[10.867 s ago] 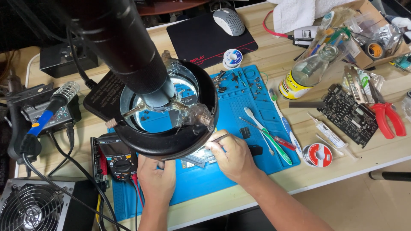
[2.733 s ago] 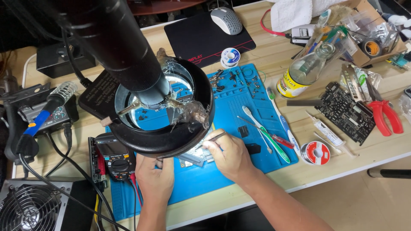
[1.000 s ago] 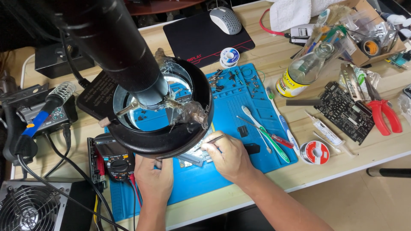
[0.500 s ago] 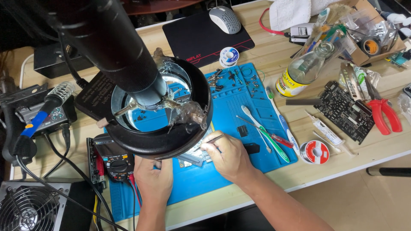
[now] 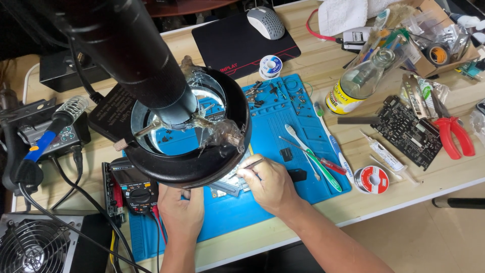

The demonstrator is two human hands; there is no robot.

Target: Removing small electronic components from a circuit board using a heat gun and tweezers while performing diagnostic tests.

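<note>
Right hand pinches thin tweezers between its fingers, tips aimed under the black ring magnifier lamp. The small grey board lies on the blue mat just below the lamp; left hand rests beside it, fingers half hidden, grasp unclear

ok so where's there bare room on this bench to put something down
Bare wood lies along the front edge of the table, right of the blue mat and below the solder spool. Another bare strip runs between the mouse pad and the glass bottle. It is crowded under the magnifier lamp, where the left hand and right hand work.
</note>
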